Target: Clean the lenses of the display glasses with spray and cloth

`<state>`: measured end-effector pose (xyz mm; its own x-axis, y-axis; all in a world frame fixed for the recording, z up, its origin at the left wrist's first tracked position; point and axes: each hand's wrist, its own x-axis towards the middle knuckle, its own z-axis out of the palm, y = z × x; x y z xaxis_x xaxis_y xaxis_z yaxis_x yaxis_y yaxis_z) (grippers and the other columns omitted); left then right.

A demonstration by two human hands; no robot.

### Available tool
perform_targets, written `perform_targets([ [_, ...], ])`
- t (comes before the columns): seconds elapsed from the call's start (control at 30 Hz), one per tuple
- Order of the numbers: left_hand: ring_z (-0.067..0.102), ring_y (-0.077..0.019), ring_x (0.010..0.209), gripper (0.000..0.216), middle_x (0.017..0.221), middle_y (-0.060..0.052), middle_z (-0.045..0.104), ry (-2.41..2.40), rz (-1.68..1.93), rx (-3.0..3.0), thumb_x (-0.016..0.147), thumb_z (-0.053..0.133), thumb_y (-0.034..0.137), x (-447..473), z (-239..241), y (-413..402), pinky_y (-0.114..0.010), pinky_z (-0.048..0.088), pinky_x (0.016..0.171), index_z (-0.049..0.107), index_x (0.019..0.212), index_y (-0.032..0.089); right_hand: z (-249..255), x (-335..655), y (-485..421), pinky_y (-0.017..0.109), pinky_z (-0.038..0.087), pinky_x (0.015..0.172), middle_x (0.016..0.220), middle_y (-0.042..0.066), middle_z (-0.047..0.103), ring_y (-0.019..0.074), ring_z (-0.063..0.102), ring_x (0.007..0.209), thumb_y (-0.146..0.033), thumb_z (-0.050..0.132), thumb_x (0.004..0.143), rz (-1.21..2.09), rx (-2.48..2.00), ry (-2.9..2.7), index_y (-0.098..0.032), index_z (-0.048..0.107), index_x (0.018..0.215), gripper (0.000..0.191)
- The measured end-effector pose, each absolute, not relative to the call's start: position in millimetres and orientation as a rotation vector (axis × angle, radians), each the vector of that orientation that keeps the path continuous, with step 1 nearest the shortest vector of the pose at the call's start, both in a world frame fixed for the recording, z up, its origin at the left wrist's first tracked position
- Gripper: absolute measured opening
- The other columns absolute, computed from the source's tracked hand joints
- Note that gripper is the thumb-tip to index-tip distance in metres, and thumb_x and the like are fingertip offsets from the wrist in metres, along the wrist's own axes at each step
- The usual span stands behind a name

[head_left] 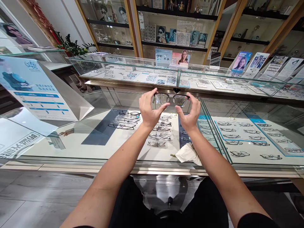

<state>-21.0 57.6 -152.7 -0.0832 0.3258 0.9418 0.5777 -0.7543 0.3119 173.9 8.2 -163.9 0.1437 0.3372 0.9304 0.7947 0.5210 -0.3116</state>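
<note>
A pair of eyeglasses (180, 100) with dark upper rims and clear lenses is held up above the glass counter, lenses facing me. My left hand (150, 107) is closed on the left side of the frame, thumb below and fingers behind. Gripping the right side between thumb and fingers is my right hand (190, 112). Small lettering shows on the right lens. The temples are mostly hidden behind the lenses and fingers. Below, a crumpled white cloth (187, 154) lies on the counter top beside my right forearm.
The glass display counter (71, 152) holds rows of eyeglasses (156, 143). A large folded sign (35, 91) stands at the left, near a small card (56, 140). Behind runs a second glass case (128, 68) with upright advertising cards (241, 61), and shelves against the wall.
</note>
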Motion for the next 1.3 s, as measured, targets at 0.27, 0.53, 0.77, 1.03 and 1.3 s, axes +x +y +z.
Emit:
perform_targets([
  [0.27, 0.07, -0.0326, 0.125, 0.091, 0.139, -0.017, 0.076, -0.966, -2.001, -2.074, 0.09, 0.065, 0.088, -20.0, -153.5, 58.0, -0.047, 0.055, 0.103, 0.06, 0.154, 0.023, -166.2, 171.6, 9.5, 0.061, 0.054, 0.11, 0.136, 0.016, 0.071, 0.0358, 0.066, 0.127, -0.064, 0.059, 0.106, -0.26, -1.036, -1.376, -0.032, 0.045, 0.159, 0.063],
  [0.53, 0.071, -0.0291, 0.125, 0.075, 0.14, -0.015, 0.075, -1.06, -2.126, -2.086, 0.096, 0.068, 0.079, -12.2, -156.5, 57.0, -0.043, 0.059, 0.097, 0.064, 0.147, 0.024, -167.2, 171.4, 11.6, 0.059, 0.055, 0.109, 0.138, 0.016, 0.069, 0.0347, 0.066, 0.128, -0.058, 0.061, 0.107, -0.279, -1.034, -1.381, -0.032, 0.044, 0.159, 0.061],
  [0.77, 0.071, -0.0285, 0.125, 0.072, 0.138, -0.013, 0.074, -1.124, -2.184, -2.086, 0.093, 0.074, 0.076, -9.9, -159.7, 56.4, -0.043, 0.059, 0.101, 0.065, 0.145, 0.027, -167.1, 170.4, 11.4, 0.061, 0.055, 0.11, 0.139, 0.015, 0.068, 0.035, 0.066, 0.127, -0.059, 0.062, 0.107, -0.251, -1.048, -1.386, -0.034, 0.045, 0.158, 0.059],
  [1.03, 0.072, -0.0296, 0.125, 0.073, 0.134, -0.013, 0.076, -1.147, -2.209, -2.059, 0.092, 0.08, 0.072, -11.5, -161.4, 55.6, -0.044, 0.057, 0.1, 0.064, 0.146, 0.025, -166.1, 169.4, 10.7, 0.062, 0.053, 0.111, 0.137, 0.015, 0.067, 0.0358, 0.065, 0.127, -0.059, 0.064, 0.106, -0.173, -1.059, -1.382, -0.035, 0.047, 0.159, 0.061],
  [1.3, 0.069, -0.0253, 0.11, 0.071, 0.127, -0.011, 0.075, -1.158, -2.215, -1.985, 0.087, 0.084, 0.073, -7.6, -163.4, 49.0, -0.04, 0.054, 0.092, 0.067, 0.135, 0.024, -177.4, 170.7, 19.4, 0.059, 0.056, 0.109, 0.137, 0.014, 0.069, 0.0333, 0.067, 0.128, -0.061, 0.064, 0.106, -0.207, -1.025, -1.347, -0.031, 0.047, 0.159, 0.064],
])
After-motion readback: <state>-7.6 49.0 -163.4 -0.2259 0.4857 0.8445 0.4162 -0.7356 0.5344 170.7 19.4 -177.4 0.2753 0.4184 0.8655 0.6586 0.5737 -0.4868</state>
